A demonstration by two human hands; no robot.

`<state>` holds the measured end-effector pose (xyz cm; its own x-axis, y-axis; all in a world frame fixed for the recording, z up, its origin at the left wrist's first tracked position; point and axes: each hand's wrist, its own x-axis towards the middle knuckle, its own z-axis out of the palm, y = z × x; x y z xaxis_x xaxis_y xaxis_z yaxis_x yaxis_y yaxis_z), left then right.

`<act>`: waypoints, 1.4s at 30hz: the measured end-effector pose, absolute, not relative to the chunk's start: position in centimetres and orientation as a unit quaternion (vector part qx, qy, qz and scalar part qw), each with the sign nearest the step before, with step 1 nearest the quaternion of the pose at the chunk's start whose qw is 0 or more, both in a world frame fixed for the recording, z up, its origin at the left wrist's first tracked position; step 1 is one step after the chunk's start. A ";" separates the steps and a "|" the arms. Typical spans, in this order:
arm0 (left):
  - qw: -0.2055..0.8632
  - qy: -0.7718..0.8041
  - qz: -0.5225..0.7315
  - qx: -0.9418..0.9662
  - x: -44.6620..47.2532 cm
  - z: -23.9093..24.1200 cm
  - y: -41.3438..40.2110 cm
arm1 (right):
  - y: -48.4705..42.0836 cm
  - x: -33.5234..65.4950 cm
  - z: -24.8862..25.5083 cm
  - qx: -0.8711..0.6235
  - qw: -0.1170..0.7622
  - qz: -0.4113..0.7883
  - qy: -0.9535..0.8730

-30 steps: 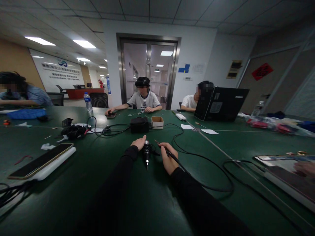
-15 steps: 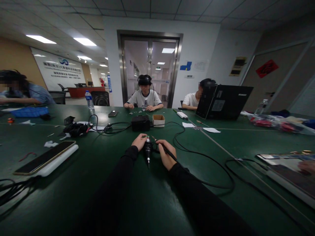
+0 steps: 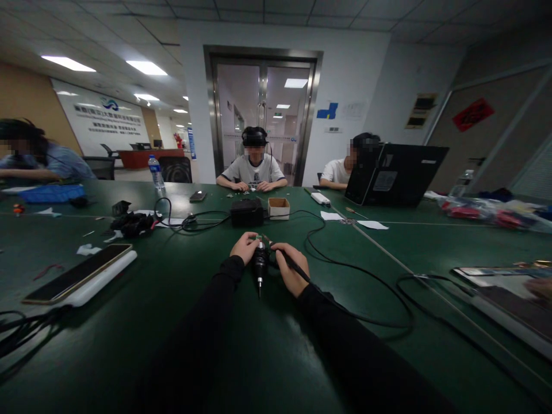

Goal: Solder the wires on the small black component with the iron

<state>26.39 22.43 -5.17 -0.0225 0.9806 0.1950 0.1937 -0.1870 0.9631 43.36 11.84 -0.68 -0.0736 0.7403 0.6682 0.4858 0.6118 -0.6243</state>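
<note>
My left hand (image 3: 244, 248) has its fingers pinched at a small green piece (image 3: 259, 237), which looks like a bit of circuit board; the fingertips partly cover it. Just below lies a black tool with a pointed metal tip (image 3: 259, 265), its tip toward me. My right hand (image 3: 294, 270) grips a thin soldering iron (image 3: 295, 267) like a pen. The iron's tip is close to the green piece; whether they touch I cannot tell. From the iron's back end a black cable (image 3: 371, 322) runs off to the right.
Beyond my hands stand a black box (image 3: 247, 213) and a small open carton (image 3: 279, 209). At left a phone (image 3: 81, 273) rests on a white bar. A laptop (image 3: 397, 175) is at back right. Cables cross the table (image 3: 172, 322). Co-workers sit around it.
The soldering iron's tip has shifted slightly toward the green piece. Both hands otherwise keep their places and grips. The view has tilted a little.
</note>
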 end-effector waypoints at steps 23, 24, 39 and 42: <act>0.413 0.453 0.546 0.571 26.4 -3.8 20.9 | 11.2 43.2 -0.5 -0.418 0.480 0.078 -0.768; 0.413 0.452 0.547 0.571 26.4 -3.9 21.0 | 11.2 43.2 -0.5 -0.417 0.477 0.076 -0.770; 0.424 0.440 0.570 0.550 26.6 -4.1 21.3 | 11.3 43.2 -0.5 -0.417 0.472 0.065 -0.774; 0.420 0.441 0.570 0.552 26.6 -4.1 21.3 | 11.2 43.2 -0.5 -0.419 0.473 0.066 -0.772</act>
<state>26.62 21.30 -4.11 -0.0387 0.9652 0.2585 0.0084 -0.2584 0.9660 43.16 11.20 -0.46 -0.2010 0.7096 0.6753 0.5840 0.6403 -0.4990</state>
